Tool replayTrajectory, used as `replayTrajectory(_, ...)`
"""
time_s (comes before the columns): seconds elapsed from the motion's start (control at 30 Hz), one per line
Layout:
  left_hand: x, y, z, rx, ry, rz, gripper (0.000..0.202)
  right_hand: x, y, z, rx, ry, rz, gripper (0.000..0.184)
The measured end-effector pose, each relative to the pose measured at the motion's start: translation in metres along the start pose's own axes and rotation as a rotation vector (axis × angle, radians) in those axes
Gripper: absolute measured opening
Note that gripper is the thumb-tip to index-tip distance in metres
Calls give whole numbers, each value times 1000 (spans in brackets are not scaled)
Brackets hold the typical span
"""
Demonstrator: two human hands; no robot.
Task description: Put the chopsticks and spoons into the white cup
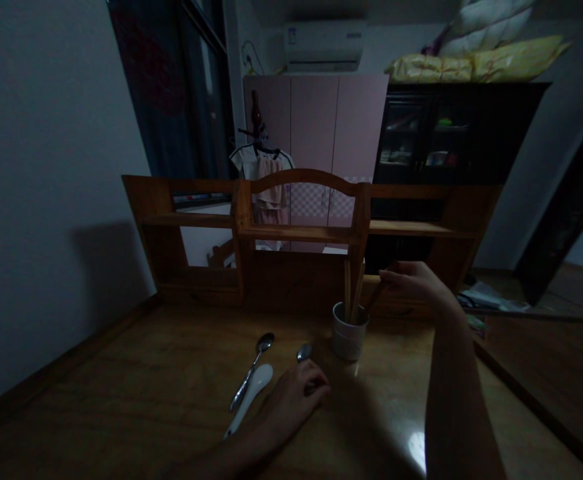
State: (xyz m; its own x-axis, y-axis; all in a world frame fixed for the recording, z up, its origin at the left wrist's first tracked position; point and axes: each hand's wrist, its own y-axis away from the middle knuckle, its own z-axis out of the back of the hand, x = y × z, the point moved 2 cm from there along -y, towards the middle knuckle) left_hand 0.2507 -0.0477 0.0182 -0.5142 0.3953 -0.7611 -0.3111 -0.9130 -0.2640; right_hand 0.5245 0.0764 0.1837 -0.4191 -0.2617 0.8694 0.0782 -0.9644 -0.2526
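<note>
My right hand (414,283) is closed, its fingertips pinching the upper end of chopsticks (374,298) that slant into the rim of a pale cup (347,341). How many it grips is too dark to tell. Other wooden chopsticks (353,293) stand upright in the cup. My left hand (299,393) lies on the tabletop with curled fingers; what they hold, if anything, is hidden. Just beyond its knuckles shows the bowl of a metal spoon (304,352), whose handle is out of sight. To its left lie a white spoon (252,393) and a longer metal spoon (257,357), side by side.
The glossy wooden table (171,373) has a wooden shelf rack (299,232) along its back edge, behind the cup. A wall (46,233) borders the table on the left. A pink wardrobe (316,127) and a dark cabinet (451,133) stand farther back. The room is dim.
</note>
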Motion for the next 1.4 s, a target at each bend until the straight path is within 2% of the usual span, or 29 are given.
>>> replayTrajectory(0.3,-1,1,0,14,-13,-4,12,-1,-1,-9,36,120,19,20)
replayTrajectory(0.53,-4,0,2,16,-54,-3,10,-17,-10,-9,28,149,-39,23)
replayTrajectory(0.83,2,1,-2,11,-28,-4,11,-41,-15,-10,172,115,-76,29)
replayTrajectory(0.97,0,1,-1,0,-33,-9,11,-42,-8,-8,295,46,-89,39)
replayTrajectory(1.03,-1,0,-1,0,-39,-13,10,-41,-6,-7,295,72,-84,45)
replayTrajectory(1.23,1,1,-2,6,-58,-17,11,-33,-8,2,125,254,-43,53)
replayTrajectory(1.27,1,1,-2,6,-65,-17,11,-31,-9,4,48,302,-29,54)
replayTrajectory(1.33,0,1,-1,1,-76,-15,12,-22,-8,9,-188,412,39,56)
replayTrajectory(1.4,-1,1,-1,2,-76,-14,12,-8,-4,9,-428,485,187,52)
